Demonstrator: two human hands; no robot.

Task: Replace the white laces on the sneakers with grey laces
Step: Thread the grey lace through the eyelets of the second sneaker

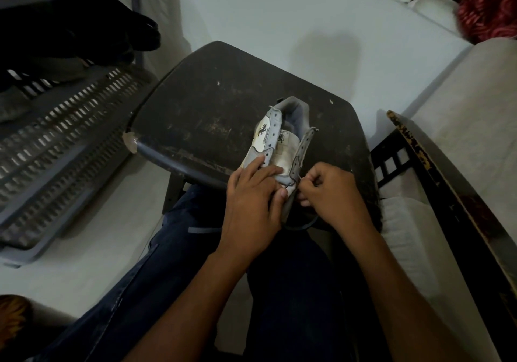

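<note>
- i see one sneaker (275, 145) lying on the dark surface (212, 110), its toe end toward me at the near edge and its heel pointing away, so its long axis runs from my lap out across the surface
- my left hand (253, 194) rests on the toe end, fingers (265, 170) laid fairly straight over the left eyelet strip and the thumb by the tongue, steadying rather than clenching
- my right hand (327, 187) is curled, its fingertips pinching what looks like the grey lace (300, 223) right at the lowest eyelet of the right eyelet strip (303, 149)
- the lace sits just below and between both hands, a loop of it hanging off the near edge toward my knees; the right hand is the nearer one to it
- i judge the next move is a pull through that bottom eyelet, so the eyelet touching my right fingertips is what matters
- count: one sneaker in view, one grey lace, no white lace that i can make out, and the upper eyelets on both strips look empty
- a grey slatted rack (64, 138) stands off to the left
</note>
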